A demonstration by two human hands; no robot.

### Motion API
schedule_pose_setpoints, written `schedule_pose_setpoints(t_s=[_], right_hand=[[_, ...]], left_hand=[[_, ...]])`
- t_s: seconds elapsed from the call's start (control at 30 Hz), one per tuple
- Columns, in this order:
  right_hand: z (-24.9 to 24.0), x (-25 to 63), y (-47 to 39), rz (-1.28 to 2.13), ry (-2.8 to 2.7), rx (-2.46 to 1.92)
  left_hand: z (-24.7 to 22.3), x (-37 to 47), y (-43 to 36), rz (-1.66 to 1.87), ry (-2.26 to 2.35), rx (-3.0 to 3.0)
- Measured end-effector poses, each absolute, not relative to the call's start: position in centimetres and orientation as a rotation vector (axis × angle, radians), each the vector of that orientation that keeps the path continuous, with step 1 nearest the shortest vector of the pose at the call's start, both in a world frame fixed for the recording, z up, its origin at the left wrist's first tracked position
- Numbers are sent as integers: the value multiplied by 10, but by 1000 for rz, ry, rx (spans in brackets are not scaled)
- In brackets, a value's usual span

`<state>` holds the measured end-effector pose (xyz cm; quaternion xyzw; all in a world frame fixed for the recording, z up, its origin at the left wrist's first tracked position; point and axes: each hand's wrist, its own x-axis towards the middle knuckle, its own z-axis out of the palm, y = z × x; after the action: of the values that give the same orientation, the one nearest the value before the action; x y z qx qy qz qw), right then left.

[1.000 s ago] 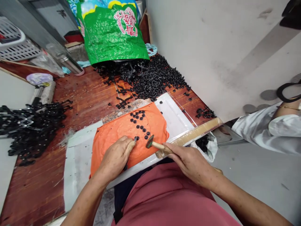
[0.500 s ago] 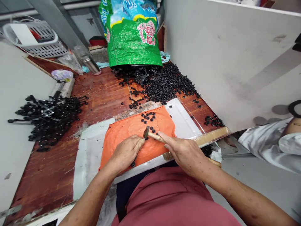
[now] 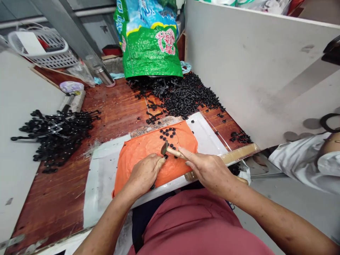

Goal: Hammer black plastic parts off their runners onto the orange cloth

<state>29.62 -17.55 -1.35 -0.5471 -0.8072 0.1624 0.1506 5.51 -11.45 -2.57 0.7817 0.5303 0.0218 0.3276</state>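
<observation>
My right hand [image 3: 208, 171] is wrapped round the wooden handle of a small hammer [image 3: 174, 152]. The dark hammer head is just above the fingertips of my left hand [image 3: 146, 173]. My left hand is closed on a slim black part with round ends [image 3: 152, 186]; most of it is hidden by the fingers. One small black cap [image 3: 166, 156] shows at the left fingertips, under the hammer head. An orange cloth [image 3: 140, 150] lies beneath both hands, with several loose black caps [image 3: 167, 134] on it.
A heap of small black caps [image 3: 196, 94] spills below a green and blue bag [image 3: 151, 53]. To the left lies a pile of black jointed parts [image 3: 61, 134]. A steel flask [image 3: 105, 76] and a white basket [image 3: 50, 53] stand behind. Grey panels [image 3: 252, 71] flank the table.
The hammer head has risen slightly from the cap at my left fingertips. My left hand keeps its grip on the black part. The whole view has shifted a little.
</observation>
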Motion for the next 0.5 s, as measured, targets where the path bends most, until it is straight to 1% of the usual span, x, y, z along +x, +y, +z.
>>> schedule_pose_setpoints(t_s=[0.07, 0.2, 0.4, 0.5], right_hand=[[-16, 296, -177, 457, -2256, -1535], [-20, 294, -180, 479, -2329, -1598], [-26, 294, -181, 455, -2291, -1629], [-25, 295, -180, 523, -2292, -1637]], left_hand=[[-25, 55, -115, 49, 1388, 2063], [-24, 57, -115, 13, 1410, 2096], [-27, 60, -116, -2, 1451, 2106], [-27, 59, -117, 51, 1439, 2088]])
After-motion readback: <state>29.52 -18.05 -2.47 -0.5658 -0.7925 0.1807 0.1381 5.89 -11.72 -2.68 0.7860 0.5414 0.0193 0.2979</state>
